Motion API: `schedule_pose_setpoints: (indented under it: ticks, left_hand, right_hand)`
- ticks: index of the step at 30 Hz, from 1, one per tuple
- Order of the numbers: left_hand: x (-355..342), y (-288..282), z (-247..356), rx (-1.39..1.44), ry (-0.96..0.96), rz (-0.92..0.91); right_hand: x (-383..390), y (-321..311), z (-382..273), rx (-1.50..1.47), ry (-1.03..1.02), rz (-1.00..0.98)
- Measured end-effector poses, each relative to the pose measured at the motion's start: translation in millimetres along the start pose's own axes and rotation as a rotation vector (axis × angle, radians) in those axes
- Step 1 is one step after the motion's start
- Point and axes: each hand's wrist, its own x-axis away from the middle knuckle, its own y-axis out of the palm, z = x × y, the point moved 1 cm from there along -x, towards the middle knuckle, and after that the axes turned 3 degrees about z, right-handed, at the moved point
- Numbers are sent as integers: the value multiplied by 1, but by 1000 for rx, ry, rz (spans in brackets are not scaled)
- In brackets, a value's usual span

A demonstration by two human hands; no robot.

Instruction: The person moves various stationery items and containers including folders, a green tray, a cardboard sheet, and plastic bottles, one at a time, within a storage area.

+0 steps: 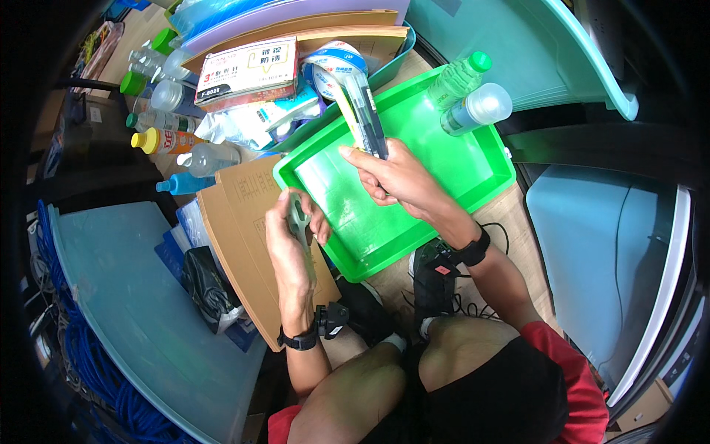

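Note:
My right hand (399,177) is closed around a small bunch of pens (364,111), dark, clear and yellowish, which point up and away over the far part of a green tray (355,268). My left hand (288,233), at the tray's left edge, grips scissors with grey-green handles (298,220); the fingers cover part of them. Inside the tray, at its far right corner, are a clear green bottle (452,80) with a green cap and a clear bottle with a whitish cap (477,109).
Beyond the tray, a teal bin (392,70) holds folders, a paper box (248,70) and a tape roll (336,66). Several bottles (170,140) line its left side. Brown cardboard (248,214) leans beside a pale blue bin (140,296). Another blue bin (599,259) stands right.

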Motion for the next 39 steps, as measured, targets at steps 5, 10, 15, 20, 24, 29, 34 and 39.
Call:
schedule_pose_setpoints:
  ticks: [5, 10, 15, 20, 24, 29, 34, 39]
  left_hand:
    - [4, 3, 5, 295, -35, -80]
    - [1, 1, 0, 220, 49, -123]
    - [-3, -2, -7, 506, 138, -145]
    - [0, 4, -10, 455, 111, -167]
    - [0, 11, -7, 421, 81, -155]
    - [-1, 10, -11, 209, 47, -139]
    - [0, 19, -8, 73, 21, -107]
    - [-2, 6, 8, 23, 95, -130]
  right_hand:
    - [12, -10, -1, 125, 17, -11]
    - [20, -9, 3, 97, -3, -30]
    - [25, -2, 4, 115, -141, -176]
    - [31, 5, 1, 295, -392, -86]
    - [36, 3, 0, 186, -339, -15]
    - [33, -10, 2, 133, -327, 1]
    - [35, -24, -2, 197, -303, 29]
    - [38, -35, -20, 568, -467, 164]
